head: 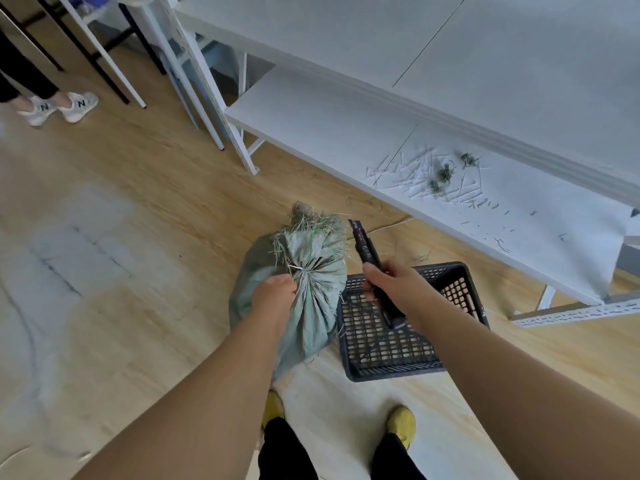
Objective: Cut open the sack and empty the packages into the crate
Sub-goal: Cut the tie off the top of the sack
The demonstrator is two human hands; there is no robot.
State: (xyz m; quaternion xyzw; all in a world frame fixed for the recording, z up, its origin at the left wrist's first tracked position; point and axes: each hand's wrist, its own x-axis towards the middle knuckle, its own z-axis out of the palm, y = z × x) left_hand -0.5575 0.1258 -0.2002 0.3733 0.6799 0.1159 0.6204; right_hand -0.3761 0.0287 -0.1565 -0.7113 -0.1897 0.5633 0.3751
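A grey-green woven sack (313,320) stands on the wooden floor, its neck tied shut with a frayed tuft above the tie. My left hand (273,294) grips the gathered neck just below the tie. My right hand (394,282) holds a black utility knife (365,247), its tip pointing up and away, close to the right of the sack's frayed top. A black perforated plastic crate (388,368) sits on the floor right beside the sack, under my right hand. The crate looks empty.
A white shelf unit (311,112) stands beyond, its low board littered with cut ties and green scraps (443,174). Another person's feet in grey sneakers (59,107) are at the far left by table legs. My yellow shoes (401,424) are below.
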